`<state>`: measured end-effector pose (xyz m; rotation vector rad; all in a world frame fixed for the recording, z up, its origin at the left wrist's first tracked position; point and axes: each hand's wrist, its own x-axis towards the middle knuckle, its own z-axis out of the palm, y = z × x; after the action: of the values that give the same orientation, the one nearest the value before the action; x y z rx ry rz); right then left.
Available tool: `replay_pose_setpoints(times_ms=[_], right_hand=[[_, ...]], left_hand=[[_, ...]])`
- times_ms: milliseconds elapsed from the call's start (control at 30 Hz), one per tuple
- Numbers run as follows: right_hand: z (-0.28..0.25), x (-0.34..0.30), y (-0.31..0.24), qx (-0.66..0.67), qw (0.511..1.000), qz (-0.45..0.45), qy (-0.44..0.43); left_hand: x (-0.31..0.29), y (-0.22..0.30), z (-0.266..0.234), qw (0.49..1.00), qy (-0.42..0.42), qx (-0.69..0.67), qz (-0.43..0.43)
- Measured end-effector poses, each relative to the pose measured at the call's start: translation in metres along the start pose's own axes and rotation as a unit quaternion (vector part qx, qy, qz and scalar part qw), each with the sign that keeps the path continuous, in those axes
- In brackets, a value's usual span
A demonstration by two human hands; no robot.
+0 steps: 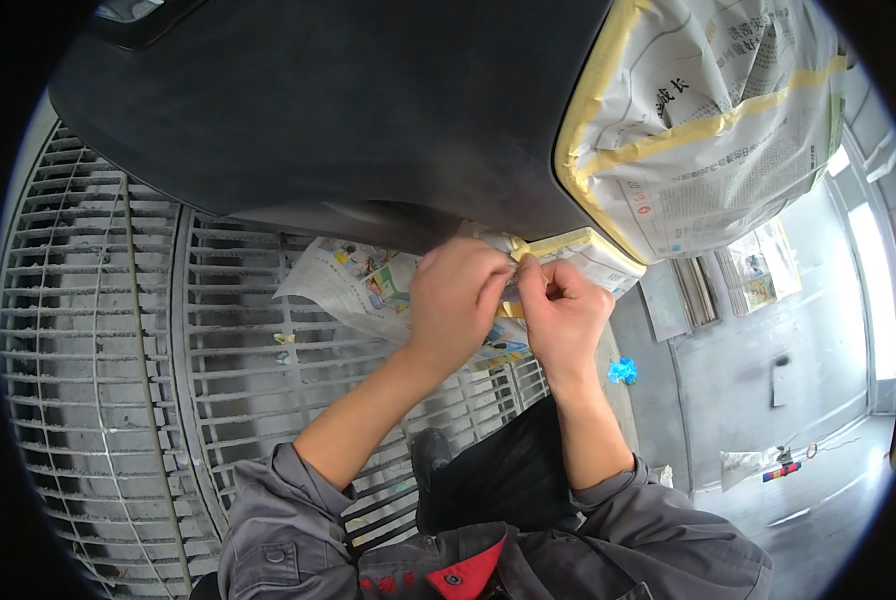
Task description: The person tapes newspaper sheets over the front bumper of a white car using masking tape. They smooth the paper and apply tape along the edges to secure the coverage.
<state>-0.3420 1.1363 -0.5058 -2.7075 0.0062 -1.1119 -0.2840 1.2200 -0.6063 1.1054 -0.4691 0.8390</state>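
Note:
Close together at the lower edge of a dark car body panel, my two hands work at a strip of yellow masking tape. My left hand is closed, its fingertips pinching at the tape beside the panel edge. Thumb and forefinger of my right hand pinch right next to them, the other fingers curled in. Just beyond the hands, yellow tape borders a small newspaper-covered part. A loose newspaper sheet hangs below the panel, partly behind my left hand. My fingers hide the exact grip.
Newspaper masking edged with yellow tape covers the car at the upper right. Metal floor grating spreads under me at left. A blue crumpled scrap lies right of my forearm. Stacked newspapers are by the grey wall.

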Motion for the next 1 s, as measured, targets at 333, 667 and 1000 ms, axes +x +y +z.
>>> replay_pose_setpoints(times_ms=[333, 667, 1000], right_hand=[[-0.002, 0.001, -0.003, -0.045, 0.999, -0.021, -0.005], [-0.023, 0.003, -0.001, 0.023, 0.994, 0.057, -0.09], [-0.024, 0.007, 0.029, 0.058, 0.987, 0.11, -0.098]], left_hand=[[-0.006, -0.005, -0.001, 0.995, -0.021, 0.078, 0.052], [-0.013, 0.002, -0.004, 0.982, -0.07, 0.157, 0.077], [-0.017, 0.006, -0.001, 0.974, -0.109, 0.166, 0.107]])
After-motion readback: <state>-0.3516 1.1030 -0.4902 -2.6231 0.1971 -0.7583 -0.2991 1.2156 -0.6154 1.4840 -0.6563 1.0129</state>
